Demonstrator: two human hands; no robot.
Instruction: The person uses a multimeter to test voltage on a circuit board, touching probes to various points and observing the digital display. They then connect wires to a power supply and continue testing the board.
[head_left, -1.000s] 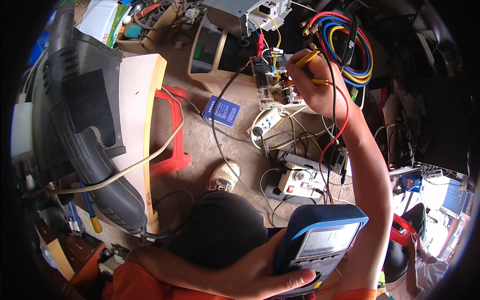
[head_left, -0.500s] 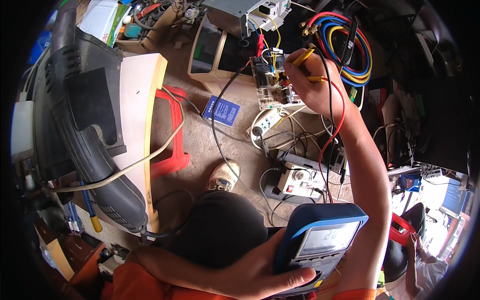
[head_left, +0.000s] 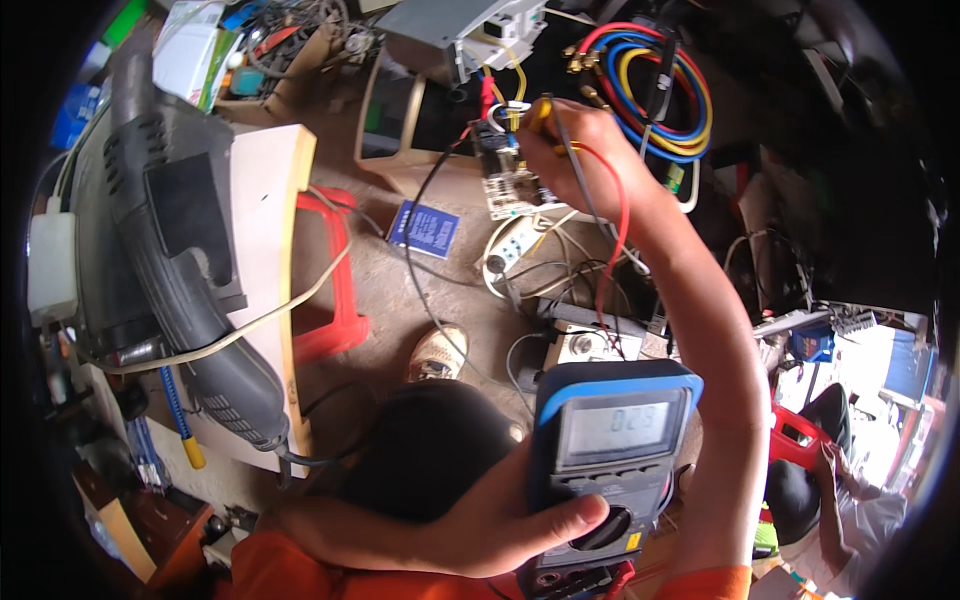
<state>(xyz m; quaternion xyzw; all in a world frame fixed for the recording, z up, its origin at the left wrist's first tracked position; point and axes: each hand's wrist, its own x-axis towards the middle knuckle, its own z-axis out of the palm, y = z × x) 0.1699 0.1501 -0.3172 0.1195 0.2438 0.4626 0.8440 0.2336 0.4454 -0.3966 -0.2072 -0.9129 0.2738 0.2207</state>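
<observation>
My left hand (head_left: 500, 505) grips a blue-cased multimeter (head_left: 620, 478), its thumb lying beside the round dial; the grey screen is lit with digits. In my right hand (head_left: 585, 150) are two yellow test probes (head_left: 541, 112), pinched over a circuit board (head_left: 512, 180) at the top centre. A black and a red lead (head_left: 622, 220) hang from the probes. The probe tips are hidden behind my fingers, so I cannot tell whether they touch the board. A red clip (head_left: 487, 92) and yellow wires are by the board's far edge.
Coiled red, blue and yellow hoses (head_left: 660, 100) lie beyond my right hand. A dark power tool (head_left: 190, 300) rests on a pale board at left, beside a red stool (head_left: 340, 310). A power strip (head_left: 515, 245) and tangled cables cover the floor. Another person (head_left: 850, 520) sits at lower right.
The multimeter has tipped up so that its screen and dial face me more squarely. My right hand keeps the probes over the board, and the whole view has shifted slightly.
</observation>
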